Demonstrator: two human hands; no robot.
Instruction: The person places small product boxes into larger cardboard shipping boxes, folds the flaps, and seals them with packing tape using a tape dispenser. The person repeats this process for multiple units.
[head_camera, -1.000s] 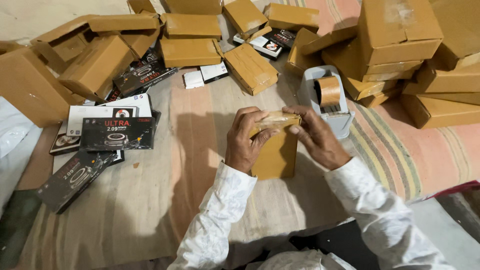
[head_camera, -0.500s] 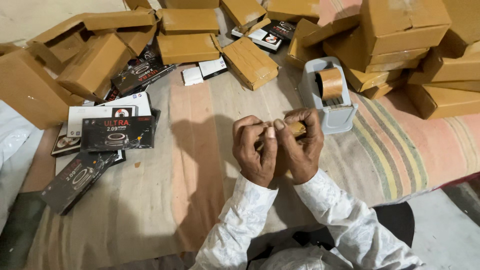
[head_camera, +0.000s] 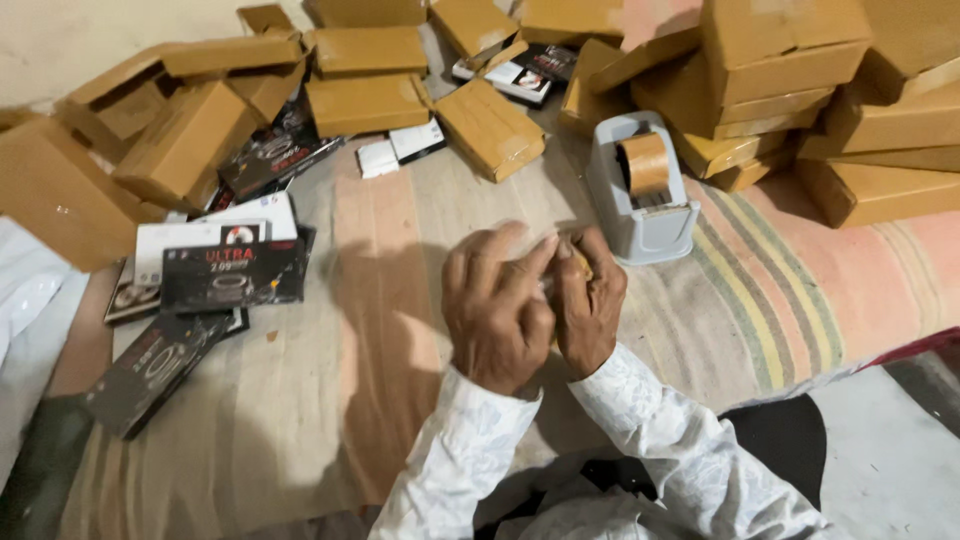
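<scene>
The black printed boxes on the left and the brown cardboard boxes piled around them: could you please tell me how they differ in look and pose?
The black printed boxes are dark and glossy with pictures on their faces; the brown cardboard boxes are plain and matt. The black printed boxes lie flat, overlapping in a loose fan; many brown cardboard boxes are stacked, and some tilt. Both kinds are flat and rectangular and rest on the striped cloth, apart from the left hand and right hand.

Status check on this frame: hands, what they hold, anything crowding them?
Left hand and right hand clasped together over a small brown item, mostly hidden. Tape dispenser close beyond. Cloth beneath.
</scene>
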